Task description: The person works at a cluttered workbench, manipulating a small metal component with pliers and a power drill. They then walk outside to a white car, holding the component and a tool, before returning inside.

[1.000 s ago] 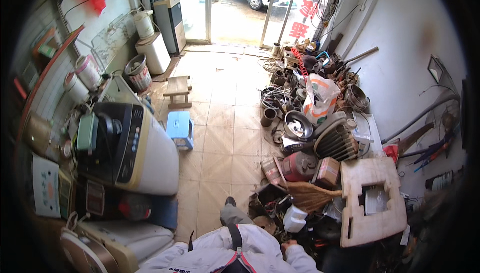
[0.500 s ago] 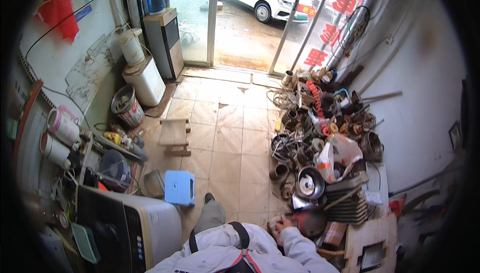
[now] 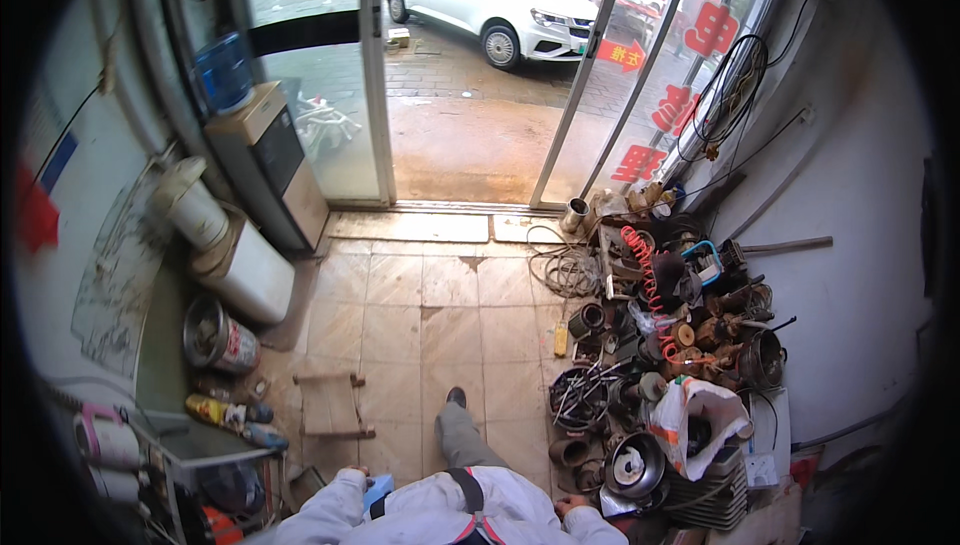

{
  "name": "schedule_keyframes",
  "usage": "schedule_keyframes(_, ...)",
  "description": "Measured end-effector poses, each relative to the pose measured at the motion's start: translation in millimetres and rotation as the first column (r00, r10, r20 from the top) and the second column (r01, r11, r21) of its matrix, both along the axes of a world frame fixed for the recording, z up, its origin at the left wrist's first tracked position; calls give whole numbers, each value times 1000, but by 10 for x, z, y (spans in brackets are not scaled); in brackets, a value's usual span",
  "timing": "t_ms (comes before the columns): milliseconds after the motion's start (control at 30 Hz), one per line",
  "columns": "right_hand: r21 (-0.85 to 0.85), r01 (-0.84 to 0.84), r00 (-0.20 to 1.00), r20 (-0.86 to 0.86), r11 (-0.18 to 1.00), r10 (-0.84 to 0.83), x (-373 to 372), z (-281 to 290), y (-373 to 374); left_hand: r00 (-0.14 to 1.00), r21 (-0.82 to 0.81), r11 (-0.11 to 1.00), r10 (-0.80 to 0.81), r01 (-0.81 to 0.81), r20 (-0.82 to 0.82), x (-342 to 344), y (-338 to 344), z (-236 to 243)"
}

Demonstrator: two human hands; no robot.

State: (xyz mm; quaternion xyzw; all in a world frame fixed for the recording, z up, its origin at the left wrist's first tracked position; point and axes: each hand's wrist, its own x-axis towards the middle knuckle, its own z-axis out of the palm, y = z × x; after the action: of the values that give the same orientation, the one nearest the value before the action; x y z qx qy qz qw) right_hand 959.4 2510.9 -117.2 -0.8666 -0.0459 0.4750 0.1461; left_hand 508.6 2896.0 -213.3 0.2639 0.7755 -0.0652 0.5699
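Beside my hip on the left, my left hand is held low, just above a blue plastic stool that my body mostly covers. Whether it touches the stool I cannot tell, and its fingers are too small to read. On the other side my right hand hangs near the edge of a heap of used parts, closest to a metal pot. Its fingers are partly hidden, and nothing clearly shows in it. One grey-trousered leg is stretched forward on the tiles.
A low wooden folding stool stands ahead on the left. Piled motors, a red coiled hose and a white plastic bag line the right wall. A paint bucket and water dispenser stand left. Ahead is an open glass sliding door.
My view has tipped up toward the doorway and I have moved forward. My right hand has left the block beside the heap. My left hand has come into sight by the blue stool.
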Motion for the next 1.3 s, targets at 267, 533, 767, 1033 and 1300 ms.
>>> schedule_keyframes(267,440,-340,866,492,831,93,2017,1929,4386,991,-12,991,131,-130,38,1294,1919,357)
schedule_keyframes(533,666,-413,809,582,622,-85,3539,2891,7470,999,-22,1000,10,-9,31,2796,4728,350)
schedule_keyframes(767,784,-540,681,621,306,-389,4480,4644,9481,982,24,982,-187,186,40,3901,7362,167)
schedule_keyframes(1033,249,-901,433,448,-357,-782,5669,5987,11364,916,214,929,-346,303,205,6260,10001,384)
schedule_keyframes(1300,207,-860,506,462,-467,-728,7488,6283,13024,994,-75,992,-104,105,29,7540,11217,565)
